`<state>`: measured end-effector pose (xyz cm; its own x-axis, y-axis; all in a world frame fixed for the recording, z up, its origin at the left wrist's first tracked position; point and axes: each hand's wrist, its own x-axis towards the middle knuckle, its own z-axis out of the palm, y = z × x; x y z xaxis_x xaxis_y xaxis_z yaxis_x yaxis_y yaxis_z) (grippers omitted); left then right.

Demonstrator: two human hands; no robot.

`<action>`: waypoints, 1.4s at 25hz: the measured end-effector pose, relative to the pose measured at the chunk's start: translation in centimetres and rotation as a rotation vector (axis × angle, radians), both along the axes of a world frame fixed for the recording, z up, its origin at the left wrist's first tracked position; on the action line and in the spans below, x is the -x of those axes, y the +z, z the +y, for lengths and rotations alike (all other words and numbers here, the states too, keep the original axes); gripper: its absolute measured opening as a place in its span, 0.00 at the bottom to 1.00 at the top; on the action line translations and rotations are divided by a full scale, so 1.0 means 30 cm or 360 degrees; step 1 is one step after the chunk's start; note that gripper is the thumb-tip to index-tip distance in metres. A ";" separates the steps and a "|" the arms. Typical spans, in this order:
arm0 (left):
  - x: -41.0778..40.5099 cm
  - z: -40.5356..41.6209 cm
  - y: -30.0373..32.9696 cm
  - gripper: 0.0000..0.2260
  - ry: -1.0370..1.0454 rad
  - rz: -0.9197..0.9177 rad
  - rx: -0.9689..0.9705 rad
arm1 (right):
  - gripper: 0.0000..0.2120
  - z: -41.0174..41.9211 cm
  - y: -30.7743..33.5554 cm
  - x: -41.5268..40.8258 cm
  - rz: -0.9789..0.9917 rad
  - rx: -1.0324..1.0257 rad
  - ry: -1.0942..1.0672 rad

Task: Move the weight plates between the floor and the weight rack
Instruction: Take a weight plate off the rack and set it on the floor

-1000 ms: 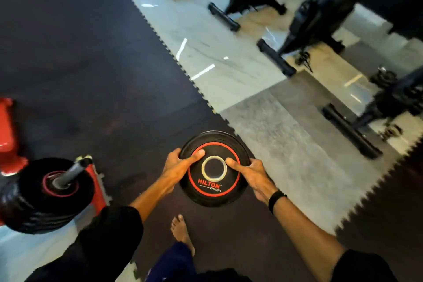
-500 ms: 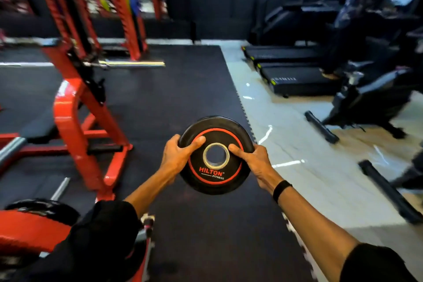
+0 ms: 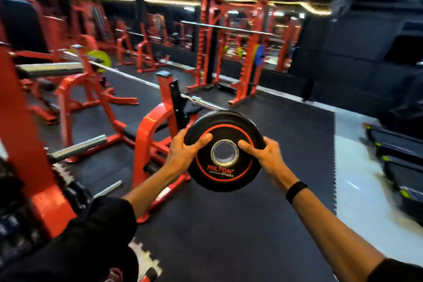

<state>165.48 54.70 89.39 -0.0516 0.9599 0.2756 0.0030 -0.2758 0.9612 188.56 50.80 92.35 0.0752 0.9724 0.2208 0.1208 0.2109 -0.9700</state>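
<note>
Plate (image 3: 225, 151) held in both hands at arm's length, clear of the floor.

Head view: left hand (image 3: 183, 155) grips the plate's left rim and right hand (image 3: 266, 158) its right rim, each thumb laid over the face toward the steel-ringed hole, the other fingers hidden behind. This two-sided hold likely spreads the load and keeps the disc from swinging while carried. Plate sits between the hands, off the mat (image 3: 229, 236), with red frames (image 3: 151, 135) beyond the left hand and a bare peg (image 3: 77, 147) further left of it. Its printed face looks back at the wearer and a little upward, top edge tipped away; lettering reads upright. Being round, it has no long axis across the face; the bore axis runs roughly along the forearms, suiting a slide onto a peg.
</note>
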 end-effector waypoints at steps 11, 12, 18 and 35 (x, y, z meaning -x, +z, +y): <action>0.350 0.520 -0.199 0.37 0.0918 0.0043 0.0230 | 0.15 0.902 -0.201 0.399 -0.0030 0.0203 0.0766; 0.383 0.562 -0.206 0.38 0.0985 0.0043 0.0242 | 0.15 0.985 -0.217 0.450 -0.0040 0.0219 0.0823; 0.585 0.757 -0.299 0.38 0.1353 0.0092 0.0468 | 0.19 1.342 -0.325 0.736 -0.0089 0.0420 0.1163; 0.923 1.456 -0.676 0.24 0.2252 -0.0196 0.1086 | 0.21 2.352 -0.768 1.554 -0.0747 0.0594 0.2137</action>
